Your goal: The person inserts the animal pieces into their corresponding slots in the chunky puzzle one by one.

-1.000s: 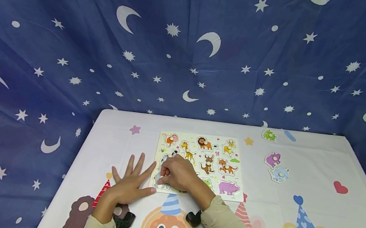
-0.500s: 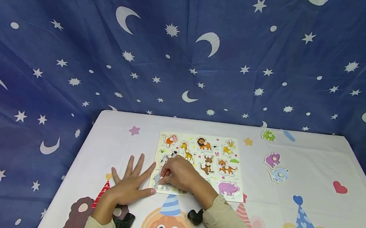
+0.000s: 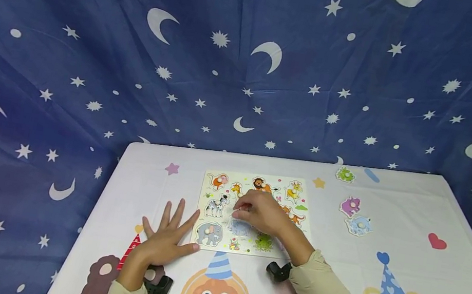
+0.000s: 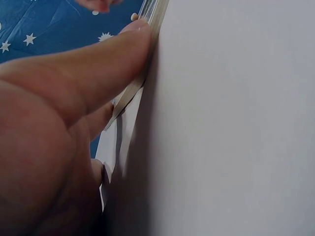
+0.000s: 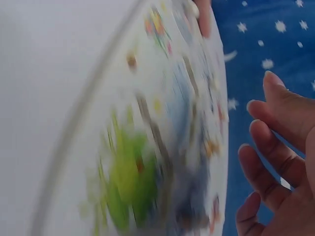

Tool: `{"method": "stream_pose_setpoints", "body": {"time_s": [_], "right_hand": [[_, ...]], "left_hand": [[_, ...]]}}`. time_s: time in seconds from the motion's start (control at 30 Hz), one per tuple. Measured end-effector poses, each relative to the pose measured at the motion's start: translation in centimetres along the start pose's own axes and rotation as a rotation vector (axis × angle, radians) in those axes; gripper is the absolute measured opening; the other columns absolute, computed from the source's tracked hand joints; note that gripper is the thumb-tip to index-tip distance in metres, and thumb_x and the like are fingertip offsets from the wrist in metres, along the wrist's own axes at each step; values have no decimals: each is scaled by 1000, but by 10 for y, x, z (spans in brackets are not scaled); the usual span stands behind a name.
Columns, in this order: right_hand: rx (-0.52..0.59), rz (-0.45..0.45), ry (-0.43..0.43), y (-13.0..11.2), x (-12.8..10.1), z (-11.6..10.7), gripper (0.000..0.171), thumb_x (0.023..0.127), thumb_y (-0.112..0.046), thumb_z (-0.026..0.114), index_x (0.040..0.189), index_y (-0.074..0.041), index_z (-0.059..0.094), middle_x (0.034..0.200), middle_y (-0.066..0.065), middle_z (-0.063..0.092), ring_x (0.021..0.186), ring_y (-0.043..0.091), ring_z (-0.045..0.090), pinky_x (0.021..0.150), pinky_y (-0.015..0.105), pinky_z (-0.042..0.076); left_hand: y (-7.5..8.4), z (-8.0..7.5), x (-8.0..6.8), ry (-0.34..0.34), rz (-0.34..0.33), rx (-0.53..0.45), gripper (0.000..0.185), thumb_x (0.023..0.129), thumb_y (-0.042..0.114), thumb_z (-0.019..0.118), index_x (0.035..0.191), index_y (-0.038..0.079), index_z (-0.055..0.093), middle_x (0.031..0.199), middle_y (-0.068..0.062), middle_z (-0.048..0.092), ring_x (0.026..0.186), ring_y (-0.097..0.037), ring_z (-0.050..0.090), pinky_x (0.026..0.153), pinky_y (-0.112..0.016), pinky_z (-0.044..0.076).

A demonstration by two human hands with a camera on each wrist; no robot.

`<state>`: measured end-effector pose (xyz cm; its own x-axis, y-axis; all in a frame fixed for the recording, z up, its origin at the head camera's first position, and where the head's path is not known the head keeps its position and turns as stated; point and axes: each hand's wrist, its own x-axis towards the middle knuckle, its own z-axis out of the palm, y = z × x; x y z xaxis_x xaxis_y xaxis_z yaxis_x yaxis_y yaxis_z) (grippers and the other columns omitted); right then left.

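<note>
A white animal puzzle board [image 3: 240,178] lies on the table. My left hand [image 3: 170,240] rests flat with fingers spread at its left side, and the thumb [image 4: 118,54] lies on the board's edge in the left wrist view. My right hand [image 3: 264,211] hovers over the middle of the board, fingers loosely bent, nothing between them in the right wrist view. Below its fingertips is a bluish recess [image 3: 240,228]. To the left sit the elephant piece [image 3: 209,234] and the zebra piece [image 3: 217,206]. My right hand covers the kangaroo and part of the giraffe.
Loose on the table, right of the board, lie a blue knobbed animal piece [image 3: 359,225], a purple one [image 3: 350,205] and a green one [image 3: 346,174]. Behind the table hangs a blue curtain [image 3: 213,60] with moons and stars.
My right hand has let go of the elephant piece at the board's lower left and moved right and slightly up. The elephant and zebra now show fully. My left hand stays put.
</note>
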<state>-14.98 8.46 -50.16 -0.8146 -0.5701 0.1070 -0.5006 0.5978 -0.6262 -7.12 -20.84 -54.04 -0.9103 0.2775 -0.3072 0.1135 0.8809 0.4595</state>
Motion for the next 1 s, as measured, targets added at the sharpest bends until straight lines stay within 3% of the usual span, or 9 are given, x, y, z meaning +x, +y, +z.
{"method": "stream_pose_setpoints", "body": {"time_s": [0.23,0.43,0.87,1.0], "right_hand": [[15,17,153,24,-14,-31,16,89,-27,80,98,-14,78,81,-9,66,76,6,57,72,29,48],[23,103,252,44,-31,-54,21,90,-26,79,105,-10,78,84,-5,67,79,12,58,72,33,47],[-83,279,500,93,-63,-94,24,90,-27,80,106,-9,78,84,5,68,79,19,59,69,33,41],[-119,297,568,107,-69,-101,29,90,-27,80,109,-6,76,86,9,68,80,23,62,68,31,42]], "left_hand": [[0,0,0,14,0,3,87,90,65,63,162,38,21,173,-6,-13,156,-43,-22,100,-84,-24],[0,0,-1,13,2,-5,88,90,66,62,162,38,22,173,-6,-12,156,-43,-23,100,-84,-25],[1,-1,-1,10,10,-6,87,91,67,62,162,38,21,173,-6,-13,155,-43,-23,100,-84,-25],[1,-1,0,0,8,-2,88,91,66,61,163,38,19,173,-6,-15,155,-42,-24,100,-83,-25]]}}
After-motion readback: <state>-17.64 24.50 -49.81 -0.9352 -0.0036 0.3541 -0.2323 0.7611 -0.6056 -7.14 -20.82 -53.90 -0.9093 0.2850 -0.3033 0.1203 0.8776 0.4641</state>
